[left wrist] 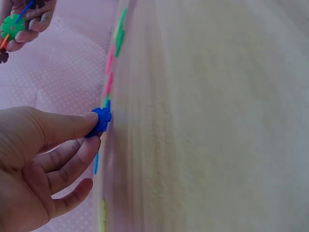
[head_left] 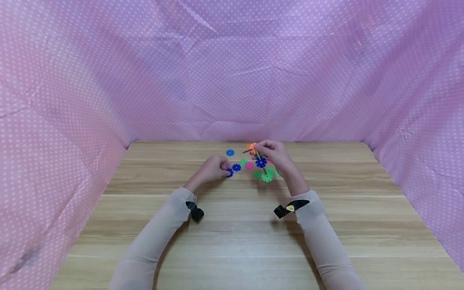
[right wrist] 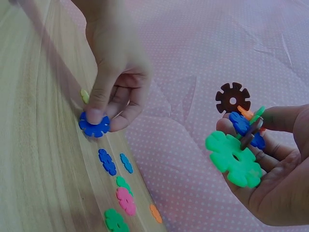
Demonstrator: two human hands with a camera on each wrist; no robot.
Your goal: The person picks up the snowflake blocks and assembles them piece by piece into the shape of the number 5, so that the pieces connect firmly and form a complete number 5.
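My left hand (head_left: 212,168) pinches a dark blue notched disc (right wrist: 94,126) between thumb and fingers, held close over the wooden table. My right hand (head_left: 280,160) is raised to the right and holds a cluster of interlocked notched discs by its upper part. In the right wrist view the cluster has a large green disc (right wrist: 227,153) at its near end, a dark blue disc (right wrist: 237,123), orange and brown pieces in the middle, and a brown disc (right wrist: 224,102) at the far end. My right fingers partly hide the middle joints. The two hands are apart.
Loose discs lie near the table's far edge: a dark blue one (head_left: 237,167), a light blue one (head_left: 230,152), a pink one (head_left: 249,165), several green ones, a yellow one (right wrist: 85,96) and an orange one (right wrist: 155,213). Pink dotted cloth (head_left: 232,96) hangs behind the table (head_left: 232,241).
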